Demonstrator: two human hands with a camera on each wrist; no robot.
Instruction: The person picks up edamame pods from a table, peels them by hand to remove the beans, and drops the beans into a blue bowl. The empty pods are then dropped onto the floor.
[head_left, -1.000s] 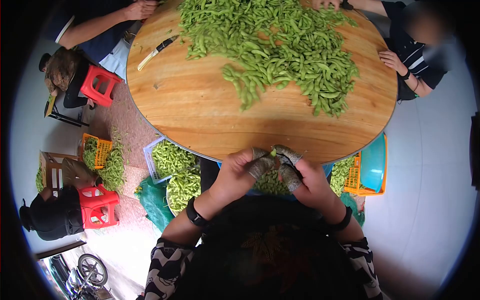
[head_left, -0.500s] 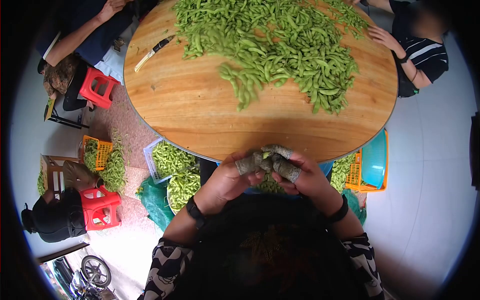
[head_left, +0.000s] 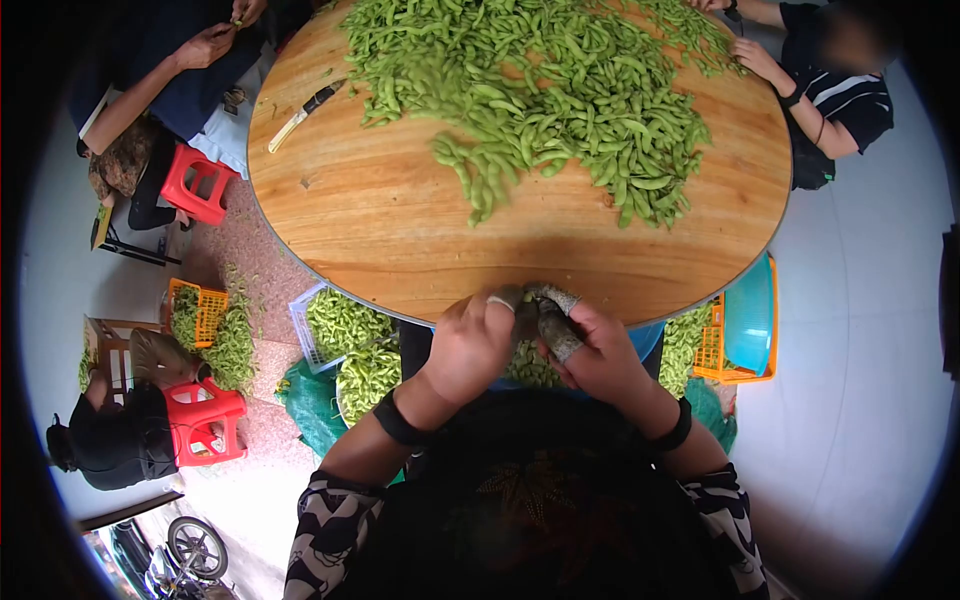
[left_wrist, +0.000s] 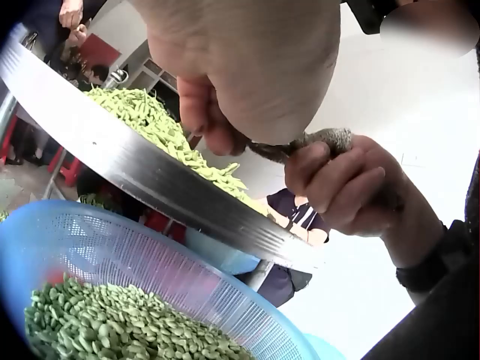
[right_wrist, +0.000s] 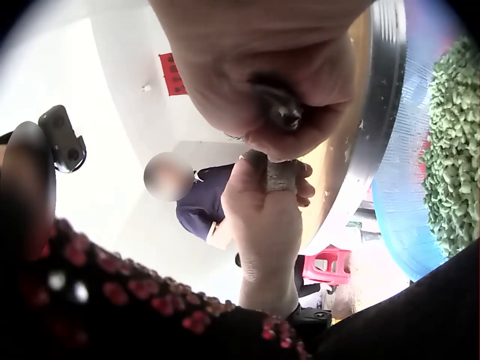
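Note:
Both hands meet at the near edge of a round wooden table (head_left: 400, 225). My right hand (head_left: 597, 352), its thumb and finger wrapped in grey covers, pinches a small green soybean pod (head_left: 529, 296). At the pod's other side, the left hand (head_left: 466, 340) is curled, its covered fingertips closed at it; most of the pod is hidden. A dark shiny thing (right_wrist: 285, 112) shows within the curled right hand in the right wrist view. Below the hands stands a blue mesh basket (left_wrist: 247, 307) of shelled beans (left_wrist: 135, 319).
A large heap of pods (head_left: 570, 90) covers the table's far part, with a knife (head_left: 305, 117) to its left. People sit at both far sides. Crates of pods and a green sack (head_left: 315, 410) stand at lower left; an orange crate (head_left: 708, 355) is at right. Red stools (head_left: 208, 420) stand further left.
The left hand has turned to a more curled pose beside the right fingertips, and less of the pod shows. The person at far left has brought both hands together; the person at right has shifted their arm.

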